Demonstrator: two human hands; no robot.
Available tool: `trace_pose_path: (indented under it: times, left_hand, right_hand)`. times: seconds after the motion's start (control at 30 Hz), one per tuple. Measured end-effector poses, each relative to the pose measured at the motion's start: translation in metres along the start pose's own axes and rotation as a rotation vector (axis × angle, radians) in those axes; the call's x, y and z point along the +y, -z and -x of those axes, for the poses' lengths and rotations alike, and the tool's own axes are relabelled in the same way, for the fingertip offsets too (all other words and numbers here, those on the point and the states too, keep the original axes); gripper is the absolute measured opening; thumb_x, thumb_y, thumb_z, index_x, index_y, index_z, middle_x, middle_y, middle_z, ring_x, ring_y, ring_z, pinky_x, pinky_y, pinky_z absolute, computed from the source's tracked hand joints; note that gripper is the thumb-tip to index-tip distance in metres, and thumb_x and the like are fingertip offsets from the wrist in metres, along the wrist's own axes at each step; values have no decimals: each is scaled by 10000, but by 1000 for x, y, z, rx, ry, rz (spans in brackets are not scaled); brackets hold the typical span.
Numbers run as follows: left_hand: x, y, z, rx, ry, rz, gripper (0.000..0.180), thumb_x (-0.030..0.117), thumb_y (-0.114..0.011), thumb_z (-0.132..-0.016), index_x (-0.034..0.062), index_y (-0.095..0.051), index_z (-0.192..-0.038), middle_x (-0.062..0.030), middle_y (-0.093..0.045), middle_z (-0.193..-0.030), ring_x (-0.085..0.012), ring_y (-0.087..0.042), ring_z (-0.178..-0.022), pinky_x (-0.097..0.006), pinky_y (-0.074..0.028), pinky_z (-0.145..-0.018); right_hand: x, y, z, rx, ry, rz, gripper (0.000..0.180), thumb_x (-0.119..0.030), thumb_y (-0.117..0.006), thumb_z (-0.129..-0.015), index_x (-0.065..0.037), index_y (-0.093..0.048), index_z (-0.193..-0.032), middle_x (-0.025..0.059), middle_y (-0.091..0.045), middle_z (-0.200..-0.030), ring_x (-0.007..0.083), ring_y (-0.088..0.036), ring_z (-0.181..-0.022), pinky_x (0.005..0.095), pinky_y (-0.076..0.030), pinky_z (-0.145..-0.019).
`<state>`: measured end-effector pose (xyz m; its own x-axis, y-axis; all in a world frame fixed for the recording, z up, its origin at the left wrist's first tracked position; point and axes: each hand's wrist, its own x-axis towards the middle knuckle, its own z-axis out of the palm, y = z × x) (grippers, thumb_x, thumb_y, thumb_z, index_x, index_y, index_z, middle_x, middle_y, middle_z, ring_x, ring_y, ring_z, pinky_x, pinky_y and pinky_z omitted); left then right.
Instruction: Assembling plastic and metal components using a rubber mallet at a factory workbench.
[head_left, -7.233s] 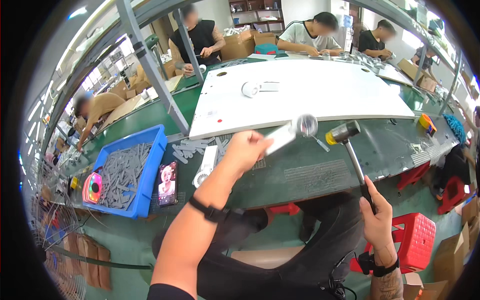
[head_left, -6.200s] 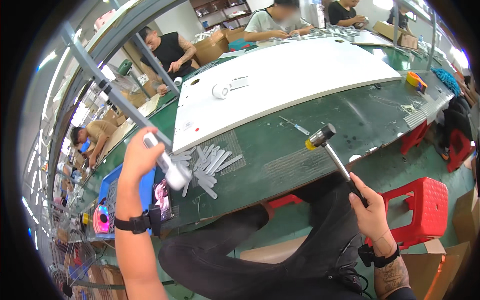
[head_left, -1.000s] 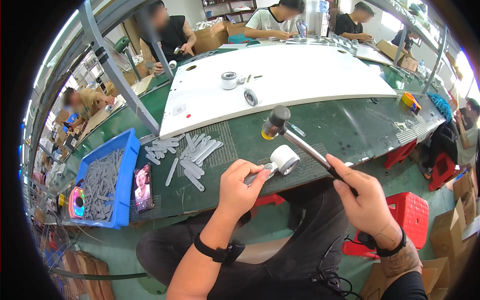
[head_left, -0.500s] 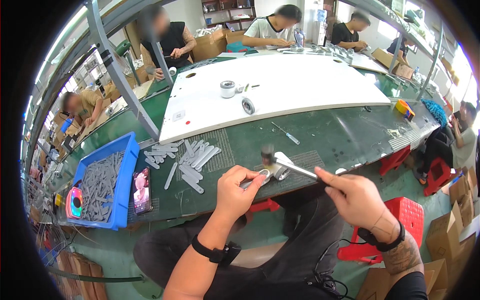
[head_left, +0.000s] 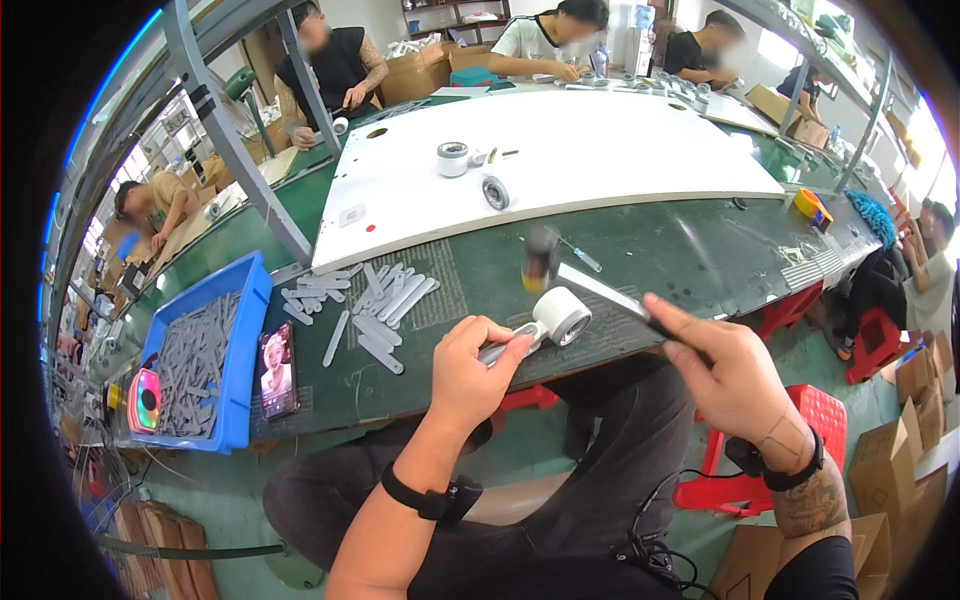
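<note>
My left hand (head_left: 468,370) pinches the narrow handle end of a white part with a round, drum-shaped head (head_left: 562,316). A slim grey strip shows along that handle by the fingers. The drum-shaped head lies at the near table edge, its dark ringed end toward the right. In my right hand (head_left: 740,378) is a hammer (head_left: 603,288), gripped by its dark handle with the index finger stretched along it. The hammer's head, black with a yellow face and blurred by motion, is raised just above and behind the white part, apart from it.
Loose grey strips (head_left: 385,310) lie left of my hands. Beyond them stand a blue bin (head_left: 262,330) full of strips and a phone (head_left: 278,370). A screwdriver (head_left: 582,256) lies behind the hammer. A white board (head_left: 600,150) carries two round heads. A red stool (head_left: 820,420) stands at right.
The hammer has risen from close over the white part, and my right hand has shifted slightly right. The drum-shaped head now shows more fully; my left hand keeps its pinch.
</note>
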<state>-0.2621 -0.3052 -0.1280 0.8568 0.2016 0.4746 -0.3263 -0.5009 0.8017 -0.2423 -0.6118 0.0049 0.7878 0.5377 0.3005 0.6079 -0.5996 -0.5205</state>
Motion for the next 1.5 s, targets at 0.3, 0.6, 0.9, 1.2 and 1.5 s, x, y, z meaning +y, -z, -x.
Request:
trace_pose_path:
  times: [0.3, 0.6, 0.9, 1.2, 1.5]
  left_hand:
    - [15, 36, 14, -8, -191, -342, 282, 184, -924, -850, 13, -793, -1031, -117, -734, -963, -292, -690, -901, -383, -555, -811]
    - [38, 34, 4, -8, -222, -563, 175, 121, -897, -850, 23, -755, -873, -86, -704, -896, -272, -664, -811, -387, -528, -736]
    - [58, 52, -35, -252, 109, -720, 317, 318, -874, -892, 53, -700, -881, -129, -715, -879, -351, -714, -838, -463, -561, -756]
    - [82, 57, -43, -591, 279, -260, 361, 310, -815, -1004, 55, -646, -812, 13, -588, -720, -99, -540, -699, -312, -461, -627]
    - [77, -30, 46, -1347, 686, 515, 215, 240, -684, -1124, 44, -686, -1213, 88, -562, -920, -21, -486, -836, -237, -408, -711]
  right_hand:
    - [14, -35, -26, 141, -293, -488, 506, -179, -836, -967, 61, -693, -1390, 61, -790, -1080, 89, -668, -982, 303, -564, -909]
    - [26, -95, -88, -160, -343, -435, 451, -432, -855, -914, -61, -827, -1168, 135, -825, -958, 246, -785, -851, 378, -591, -800]
    - [34, -106, -91, -152, -286, -319, 598, -573, -831, -883, -81, -826, -1223, 172, -821, -1011, 357, -787, -977, 445, -608, -901]
    - [43, -114, -59, 132, -249, -406, 694, -518, -860, -889, -15, -751, -1354, 213, -810, -1121, 369, -782, -1050, 413, -609, -948]
    - [49, -61, 105, -266, -414, -1015, 269, -232, -922, -924, -9, -817, -1032, 11, -785, -852, 44, -677, -773, 239, -525, -671]
